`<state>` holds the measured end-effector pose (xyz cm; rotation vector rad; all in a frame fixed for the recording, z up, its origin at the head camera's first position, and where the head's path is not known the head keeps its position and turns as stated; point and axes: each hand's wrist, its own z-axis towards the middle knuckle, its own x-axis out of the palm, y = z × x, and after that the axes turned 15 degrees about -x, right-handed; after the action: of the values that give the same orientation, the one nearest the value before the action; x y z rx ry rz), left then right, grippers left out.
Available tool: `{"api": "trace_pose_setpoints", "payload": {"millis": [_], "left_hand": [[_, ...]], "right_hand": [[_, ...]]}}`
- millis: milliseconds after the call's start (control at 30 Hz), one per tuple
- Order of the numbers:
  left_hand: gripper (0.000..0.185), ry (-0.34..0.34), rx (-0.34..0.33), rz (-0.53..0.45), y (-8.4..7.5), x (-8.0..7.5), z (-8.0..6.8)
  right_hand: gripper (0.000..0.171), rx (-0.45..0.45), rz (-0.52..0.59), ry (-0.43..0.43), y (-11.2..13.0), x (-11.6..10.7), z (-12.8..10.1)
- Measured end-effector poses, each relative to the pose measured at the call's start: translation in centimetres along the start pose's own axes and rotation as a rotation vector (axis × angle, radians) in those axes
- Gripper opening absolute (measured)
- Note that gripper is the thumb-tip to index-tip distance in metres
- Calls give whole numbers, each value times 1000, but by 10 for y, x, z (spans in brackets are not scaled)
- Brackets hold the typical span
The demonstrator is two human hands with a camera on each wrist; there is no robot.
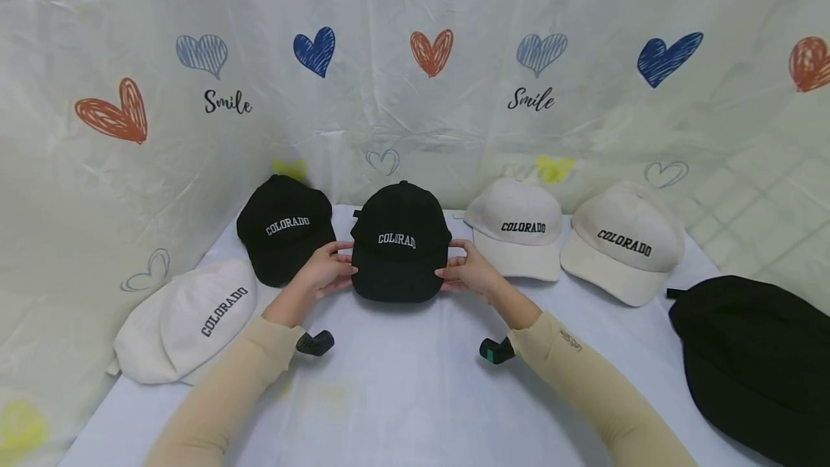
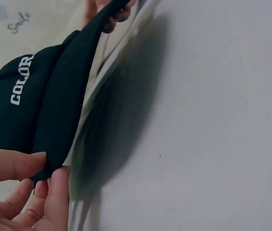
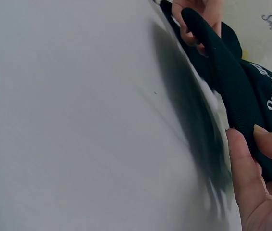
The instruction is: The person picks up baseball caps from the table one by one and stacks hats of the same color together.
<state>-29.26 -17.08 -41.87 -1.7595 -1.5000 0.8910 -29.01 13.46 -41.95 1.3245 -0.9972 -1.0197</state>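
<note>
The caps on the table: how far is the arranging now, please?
Looks done: three caps sit in the back row, a black cap and two beige caps. In hand: left hand and right hand pinch the middle black cap. Probably left: a beige cap and black hat.

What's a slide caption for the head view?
Both hands, left hand and right hand, hold the middle black cap by its brim amid five more caps.
</note>
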Motion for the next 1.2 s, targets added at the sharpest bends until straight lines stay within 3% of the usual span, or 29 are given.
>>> {"api": "trace_pose_setpoints", "payload": {"millis": [833,1200], "left_hand": [[64,11,-10,15,29,-16,-37],[60,31,-6,20,36,-19,-40]], "right_hand": [[70,23,37,90,-4,20,-27],[69,47,68,116,-4,23,-38]]}}
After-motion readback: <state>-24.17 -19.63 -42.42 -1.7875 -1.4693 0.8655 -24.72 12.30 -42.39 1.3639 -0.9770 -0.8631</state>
